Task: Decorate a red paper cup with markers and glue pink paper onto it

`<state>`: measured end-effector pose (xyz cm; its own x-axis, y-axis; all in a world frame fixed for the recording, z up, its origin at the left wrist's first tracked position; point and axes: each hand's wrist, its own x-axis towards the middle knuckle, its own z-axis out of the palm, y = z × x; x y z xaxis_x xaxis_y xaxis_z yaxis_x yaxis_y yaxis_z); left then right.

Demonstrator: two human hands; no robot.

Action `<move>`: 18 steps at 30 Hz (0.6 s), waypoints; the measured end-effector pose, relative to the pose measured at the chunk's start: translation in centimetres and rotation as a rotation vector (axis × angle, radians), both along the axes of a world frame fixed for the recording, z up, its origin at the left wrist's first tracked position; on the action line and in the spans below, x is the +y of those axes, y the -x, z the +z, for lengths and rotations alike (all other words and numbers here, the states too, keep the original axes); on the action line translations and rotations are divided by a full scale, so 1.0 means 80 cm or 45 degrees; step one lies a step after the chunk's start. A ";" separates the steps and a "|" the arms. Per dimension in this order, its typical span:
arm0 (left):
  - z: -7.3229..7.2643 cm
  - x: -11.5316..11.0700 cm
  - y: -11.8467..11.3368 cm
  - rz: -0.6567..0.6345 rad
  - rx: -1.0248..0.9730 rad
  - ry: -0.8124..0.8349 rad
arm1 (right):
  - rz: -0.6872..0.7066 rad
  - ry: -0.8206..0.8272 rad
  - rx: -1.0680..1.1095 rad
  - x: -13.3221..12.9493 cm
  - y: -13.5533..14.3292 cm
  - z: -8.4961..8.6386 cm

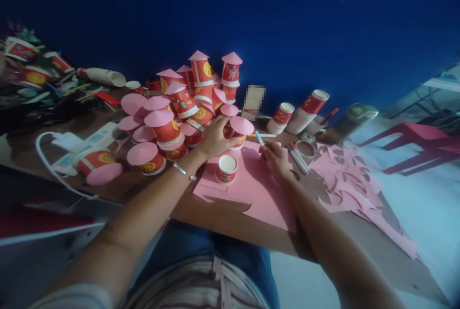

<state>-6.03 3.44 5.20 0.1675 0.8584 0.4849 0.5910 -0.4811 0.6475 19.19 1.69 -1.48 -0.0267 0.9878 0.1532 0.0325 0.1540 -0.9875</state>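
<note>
We note the hands apart. The left hand (218, 136) is closed around the side of a capped cup (235, 135), at the table's middle, by the far left edge of a pink sheet (268, 189). The right hand (276, 158) is closed on a marker (259, 138), its pale blue end pointing towards the cup.

We judge the capped cup to be light, thin-walled paper: fairly stiff around the rim, easily dented at the side, with little slip. We would grip it lightly below the pink cone (242, 125), which may bend or come loose under pressure.

On the sheet, nearest us, stands a small cup (227, 175). To the left we find a cluster of cone-topped cups (163, 129) and a power strip (96, 142); to the right, a tape roll (304, 149) and paper scraps (347, 177).

The brown table (212, 213) appears flat. Beyond it we see a dark blue wall (305, 21) and, at right, a red stool (420, 132) on a pale floor (424, 179)
</note>
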 end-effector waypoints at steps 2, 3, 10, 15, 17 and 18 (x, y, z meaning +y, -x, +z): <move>0.017 -0.008 0.005 -0.009 -0.053 -0.089 | -0.002 0.011 -0.011 -0.001 -0.001 0.000; 0.031 -0.010 0.010 0.007 -0.062 -0.143 | -0.001 0.019 -0.018 -0.001 -0.001 0.000; 0.160 0.053 0.106 0.615 -0.094 -0.470 | 0.014 0.062 -0.071 -0.004 -0.001 0.001; 0.182 0.111 0.162 0.873 -0.147 -0.195 | 0.041 0.081 -0.088 0.001 0.000 -0.002; 0.176 0.117 0.166 0.881 -0.098 -0.141 | 0.058 0.089 -0.090 0.004 0.000 -0.004; 0.173 0.117 0.165 0.886 -0.069 -0.120 | 0.064 0.091 -0.091 0.005 0.000 -0.004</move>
